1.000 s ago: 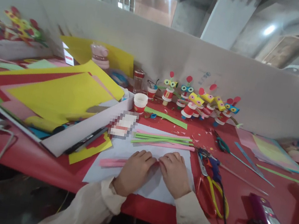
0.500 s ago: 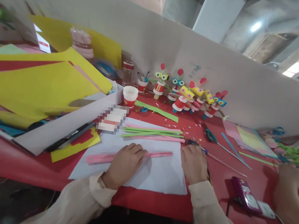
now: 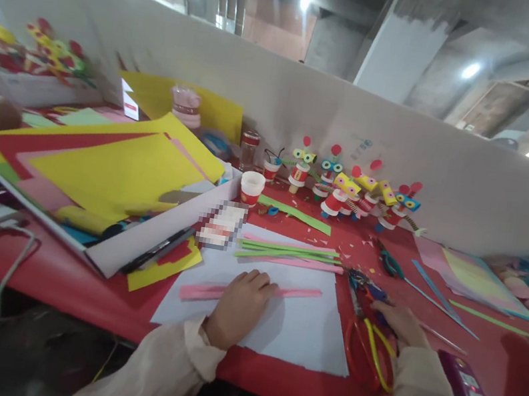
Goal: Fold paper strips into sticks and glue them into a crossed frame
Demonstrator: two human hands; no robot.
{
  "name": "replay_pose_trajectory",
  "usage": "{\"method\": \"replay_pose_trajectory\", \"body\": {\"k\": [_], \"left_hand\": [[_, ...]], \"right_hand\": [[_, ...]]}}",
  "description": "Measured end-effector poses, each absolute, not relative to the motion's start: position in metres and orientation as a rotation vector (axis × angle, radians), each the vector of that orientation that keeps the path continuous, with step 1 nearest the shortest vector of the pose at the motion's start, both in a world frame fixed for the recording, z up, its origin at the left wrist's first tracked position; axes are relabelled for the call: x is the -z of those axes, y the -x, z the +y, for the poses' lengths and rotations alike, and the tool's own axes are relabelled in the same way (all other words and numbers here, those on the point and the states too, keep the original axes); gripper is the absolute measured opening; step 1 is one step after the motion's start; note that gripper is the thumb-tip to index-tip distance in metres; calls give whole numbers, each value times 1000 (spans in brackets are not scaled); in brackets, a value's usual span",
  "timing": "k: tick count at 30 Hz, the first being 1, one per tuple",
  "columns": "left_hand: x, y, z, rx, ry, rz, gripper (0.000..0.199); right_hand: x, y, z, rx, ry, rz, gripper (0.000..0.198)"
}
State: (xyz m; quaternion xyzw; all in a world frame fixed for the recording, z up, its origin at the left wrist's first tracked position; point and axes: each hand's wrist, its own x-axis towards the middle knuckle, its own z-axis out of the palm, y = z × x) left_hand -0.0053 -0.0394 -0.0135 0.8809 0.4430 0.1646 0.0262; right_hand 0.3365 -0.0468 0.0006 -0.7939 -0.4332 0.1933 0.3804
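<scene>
At the left, a white cardboard box piled with large yellow, red and pink paper sheets sits on the red-covered desk, a slim black pen by its near side. Next, on a flat white paper sheet, lies a narrow, folded-looking pink paper strip, slanting slightly up to the right. The left hand lies across the strip's middle, palm down, fingers close together and bent; whether they pinch it or only press it, I cannot tell. Steady, even pressure there, I judge, would keep the strip straight without creasing it. Just beyond that hand are loose thin green and pink paper strips; keeping the wrist low would leave them undisturbed. Right of the sheet are scissors with red and yellow handles, then a blue-handled tool with the right hand at it. Its fingertips are unclear, so I cannot tell whether they grip. Care around the neighbouring blades seems wise.
</scene>
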Motion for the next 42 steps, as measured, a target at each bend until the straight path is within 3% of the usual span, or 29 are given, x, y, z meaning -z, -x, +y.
{"method": "replay_pose_trajectory", "body": {"k": [5,10,22,42], "left_hand": [[14,6,-40,-501,-2750,1357,22],[15,7,-39,-509,-2768,1328,22],[16,6,-37,-563,-2768,1310,18],[9,8,-39,-497,-2760,1287,23]], "right_hand": [[-14,-314,-54,-758,1873,-1020,19],[-38,-267,-80,-882,1597,-970,43],[-12,-217,-138,-716,1763,-1420,32],[-7,-194,-124,-498,1888,-1553,48]]}}
